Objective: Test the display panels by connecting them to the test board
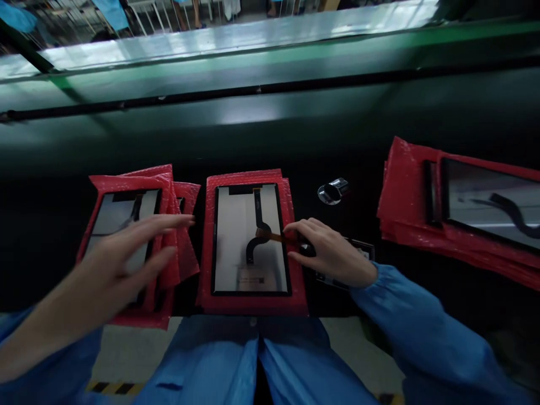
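A flat display panel lies face down on red bubble-wrap bags in front of me, a black curved ribbon cable across its pale back. From that cable a thin amber-brown strip runs right to a dark end. My right hand has thumb and fingers around that end, at the panel's right edge; whether the strip is a tool or a cable is unclear. My left hand, slightly blurred, hovers with fingers apart over another display panel on the left red stack.
More red bags with a display panel lie at the right. A shiny roll of clear tape sits on the dark table. Beside my right hand is a partly hidden flat item. A dark bar crosses behind.
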Tool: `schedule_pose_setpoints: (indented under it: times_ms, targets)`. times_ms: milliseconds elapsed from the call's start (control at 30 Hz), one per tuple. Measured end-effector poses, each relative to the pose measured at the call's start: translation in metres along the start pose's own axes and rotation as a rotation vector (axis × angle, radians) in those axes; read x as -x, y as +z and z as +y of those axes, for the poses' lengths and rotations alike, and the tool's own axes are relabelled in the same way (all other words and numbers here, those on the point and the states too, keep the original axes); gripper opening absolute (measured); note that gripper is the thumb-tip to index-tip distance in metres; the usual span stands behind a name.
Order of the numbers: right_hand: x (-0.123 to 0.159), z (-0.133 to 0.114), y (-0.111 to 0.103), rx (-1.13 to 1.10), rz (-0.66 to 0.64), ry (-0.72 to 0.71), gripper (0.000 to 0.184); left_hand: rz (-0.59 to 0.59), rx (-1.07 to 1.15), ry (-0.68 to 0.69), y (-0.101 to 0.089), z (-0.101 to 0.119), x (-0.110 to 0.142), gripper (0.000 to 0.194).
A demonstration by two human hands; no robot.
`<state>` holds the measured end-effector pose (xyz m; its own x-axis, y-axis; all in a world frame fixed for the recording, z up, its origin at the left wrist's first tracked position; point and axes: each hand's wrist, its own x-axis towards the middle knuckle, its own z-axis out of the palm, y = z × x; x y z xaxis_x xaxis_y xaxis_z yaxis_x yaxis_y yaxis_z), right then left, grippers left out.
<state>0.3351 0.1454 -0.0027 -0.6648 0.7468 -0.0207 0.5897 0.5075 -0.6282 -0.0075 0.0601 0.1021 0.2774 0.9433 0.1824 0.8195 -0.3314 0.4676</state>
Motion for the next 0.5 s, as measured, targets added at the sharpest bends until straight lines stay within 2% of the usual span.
schedule_pose_setpoints:
  times_ms: [33,100,167,233,333,500]
  targets:
    - [0.001,0.000,0.003,-0.009,0.009,-0.009,0.026,-0.095,0.001,0.097,0.012,0.011,-0.021,0.038]
    - [0.004,0.000,0.007,-0.032,0.044,-0.029,0.013,-0.183,-0.004,0.162,0.039,0.018,-0.061,0.037]
    - [0.008,0.004,0.008,-0.067,0.095,-0.041,0.003,-0.347,-0.120,0.129,0.063,0.009,-0.095,0.040]
    - [0.012,0.011,0.010,-0.117,0.172,-0.030,0.004,-0.404,-0.370,0.050,0.081,-0.005,-0.122,0.054]
    - [0.017,0.021,0.012,-0.191,0.306,0.027,0.005,-0.525,-0.563,-0.021,0.092,-0.019,-0.147,0.069]
    - [0.023,0.029,0.015,-0.313,0.404,0.108,0.008,-0.634,-0.621,-0.016,0.091,-0.019,-0.164,0.083]
